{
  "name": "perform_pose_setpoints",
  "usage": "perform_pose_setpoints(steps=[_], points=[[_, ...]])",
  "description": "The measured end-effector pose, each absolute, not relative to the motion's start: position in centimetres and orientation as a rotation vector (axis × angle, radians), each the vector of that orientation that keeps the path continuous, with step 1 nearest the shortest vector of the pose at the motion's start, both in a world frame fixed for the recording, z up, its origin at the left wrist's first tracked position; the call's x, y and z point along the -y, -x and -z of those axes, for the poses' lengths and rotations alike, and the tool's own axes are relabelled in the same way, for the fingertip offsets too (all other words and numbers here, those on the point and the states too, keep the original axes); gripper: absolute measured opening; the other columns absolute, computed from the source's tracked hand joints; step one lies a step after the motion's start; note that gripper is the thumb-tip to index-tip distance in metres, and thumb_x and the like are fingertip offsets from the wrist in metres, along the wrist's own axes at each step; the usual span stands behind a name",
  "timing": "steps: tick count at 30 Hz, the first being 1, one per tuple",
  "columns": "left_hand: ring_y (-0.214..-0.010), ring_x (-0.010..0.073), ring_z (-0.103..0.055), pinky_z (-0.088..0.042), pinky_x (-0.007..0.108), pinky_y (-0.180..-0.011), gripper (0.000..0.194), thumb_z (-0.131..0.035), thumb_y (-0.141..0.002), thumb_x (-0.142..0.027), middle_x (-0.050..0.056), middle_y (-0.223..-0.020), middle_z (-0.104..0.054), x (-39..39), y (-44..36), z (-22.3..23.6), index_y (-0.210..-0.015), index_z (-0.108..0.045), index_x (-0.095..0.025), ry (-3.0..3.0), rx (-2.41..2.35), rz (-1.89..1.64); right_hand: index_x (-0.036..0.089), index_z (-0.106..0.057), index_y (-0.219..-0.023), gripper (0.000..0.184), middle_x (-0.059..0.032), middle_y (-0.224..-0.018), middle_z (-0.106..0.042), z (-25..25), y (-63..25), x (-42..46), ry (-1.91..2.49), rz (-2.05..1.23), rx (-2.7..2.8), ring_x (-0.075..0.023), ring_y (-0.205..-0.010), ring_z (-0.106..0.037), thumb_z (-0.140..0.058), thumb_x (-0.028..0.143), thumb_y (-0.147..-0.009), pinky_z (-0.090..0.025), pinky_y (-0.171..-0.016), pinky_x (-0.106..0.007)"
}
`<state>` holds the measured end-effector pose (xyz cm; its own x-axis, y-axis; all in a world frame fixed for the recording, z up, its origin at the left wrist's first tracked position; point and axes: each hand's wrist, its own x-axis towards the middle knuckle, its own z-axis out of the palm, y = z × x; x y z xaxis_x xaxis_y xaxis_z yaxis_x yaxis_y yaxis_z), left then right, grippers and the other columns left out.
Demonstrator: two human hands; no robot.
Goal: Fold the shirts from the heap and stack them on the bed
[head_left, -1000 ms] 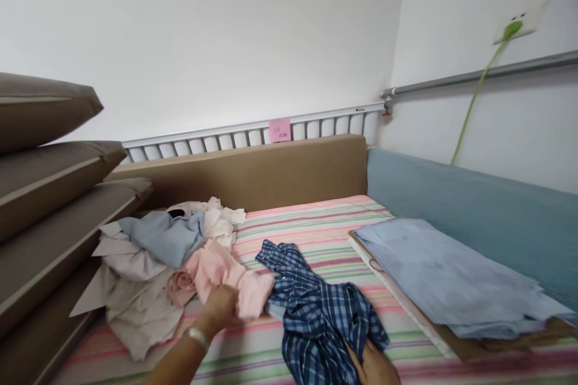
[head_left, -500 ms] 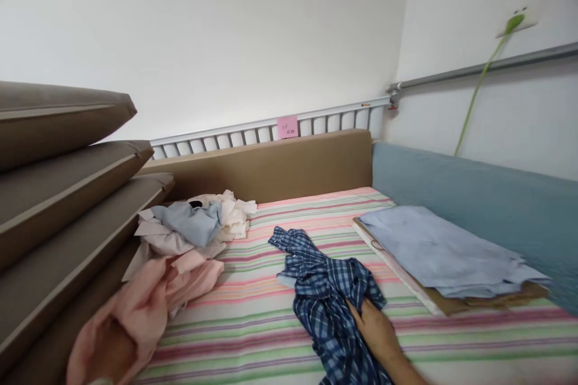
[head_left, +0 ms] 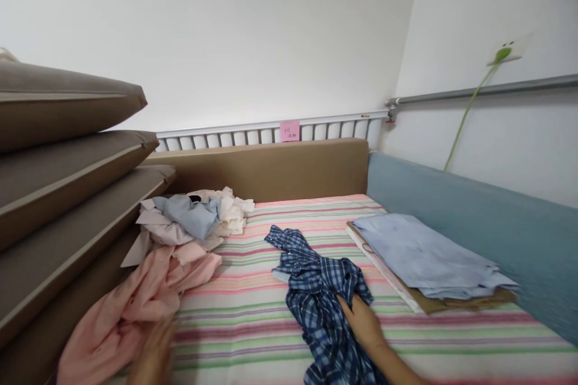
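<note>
A crumpled blue plaid shirt (head_left: 323, 301) lies in the middle of the striped sheet (head_left: 253, 319). My right hand (head_left: 362, 322) is closed on its right side, the thumb on top and some fingers hidden by the cloth. At lower left, my left hand (head_left: 154, 349) is beside the right edge of a rumpled pink garment (head_left: 135, 301); motion smears its fingers, and whether it touches the cloth is unclear. Behind the pink garment sits a loose heap with a light blue garment (head_left: 194, 216) and a white garment (head_left: 232, 216).
Thick brown cushions (head_left: 67, 204) are stacked along the left. On the right, folded light blue clothes (head_left: 428, 255) form a flat pile. A brown padded board (head_left: 271, 168) and a blue one (head_left: 451, 204) border the bed, with a radiator (head_left: 235, 137) behind.
My left hand has come out from under the pink garment and moved right, beside it. My right hand stays on the plaid shirt. The view has tilted and shifted slightly.
</note>
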<state>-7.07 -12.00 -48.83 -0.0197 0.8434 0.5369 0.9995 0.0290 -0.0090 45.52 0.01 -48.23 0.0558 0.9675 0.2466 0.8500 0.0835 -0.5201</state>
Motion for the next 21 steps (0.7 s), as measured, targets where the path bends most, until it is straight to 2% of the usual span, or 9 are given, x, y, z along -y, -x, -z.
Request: perform_pose_setpoints(steps=[4, 7, 10, 13, 18, 21], points=[[-0.123, 0.0236, -0.049, -0.042, 0.043, -0.103, 0.050, -0.050, -0.070, -0.014, -0.002, -0.130, -0.056, 10.5, -1.7, 49.7, -0.112, -0.063, -0.037, 2.271, 2.094, 0.434, 0.014, -0.067, -0.098, 0.040, -0.0123, -0.099, -0.071, 46.9, -45.5, -0.4, 1.815, -0.244, 1.891, -0.0226, -0.090, -0.067, -0.034, 0.035, -0.091, -0.049, -0.076, -0.027], [-0.122, 0.0227, -0.050, -0.040, 0.041, -0.106, 0.042, -0.050, -0.076, -0.022, 0.002, -0.129, -0.058, 7.6, -6.6, 48.6, -0.115, -0.061, -0.032, 2.418, 2.138, 0.693, 0.014, -0.069, -0.092, 0.043, -0.0134, -0.090, -0.072, 45.8, -45.9, -1.5, 1.943, -0.181, 1.935, -0.0246, -0.081, -0.069, -0.033, 0.037, -0.092, -0.049, -0.069, -0.029], [-0.114, 0.0232, -0.057, -0.042, 0.041, -0.103, 0.036, -0.050, -0.077, -0.025, 0.008, -0.119, -0.064, 2.1, -9.2, 46.9, -0.111, -0.064, -0.024, 2.413, 2.166, 1.054, 0.013, -0.070, -0.085, 0.050, -0.0156, -0.083, -0.072, 46.0, -46.8, -2.8, 2.063, -0.091, 1.938, -0.0261, -0.075, -0.070, -0.029, 0.039, -0.093, -0.050, -0.064, -0.031], [-0.109, 0.0219, -0.059, -0.043, 0.040, -0.101, 0.035, -0.047, -0.079, -0.024, 0.009, -0.115, -0.066, -5.5, -11.2, 46.0, -0.109, -0.063, -0.018, 2.351, 2.210, 1.196, 0.015, -0.072, -0.085, 0.051, -0.0134, -0.082, -0.073, 47.9, -47.9, -3.8, 2.077, -0.063, 1.975, -0.0248, -0.073, -0.070, -0.027, 0.039, -0.093, -0.051, -0.061, -0.029], [-0.108, 0.0215, -0.058, -0.041, 0.038, -0.100, 0.035, -0.044, -0.082, -0.020, 0.014, -0.114, -0.065, -18.0, -14.1, 46.3, -0.110, -0.062, -0.011, 2.227, 2.288, 1.178, 0.024, -0.073, -0.096, 0.045, -0.0072, -0.082, -0.074, 52.6, -49.5, -4.3, 1.971, 0.003, 1.960, -0.0240, -0.074, -0.070, -0.029, 0.035, -0.090, -0.052, -0.062, -0.029], [-0.107, 0.0210, -0.058, -0.040, 0.035, -0.098, 0.035, -0.042, -0.085, -0.022, 0.016, -0.112, -0.064, -23.2, -15.1, 46.8, -0.110, -0.062, -0.008, 2.121, 2.346, 1.189, 0.026, -0.073, -0.098, 0.040, -0.0055, -0.073, -0.073, 54.4, -50.6, -4.3, 1.954, -0.103, 1.942, -0.0236, -0.068, -0.069, -0.035, 0.035, -0.086, -0.052, -0.059, -0.029]])
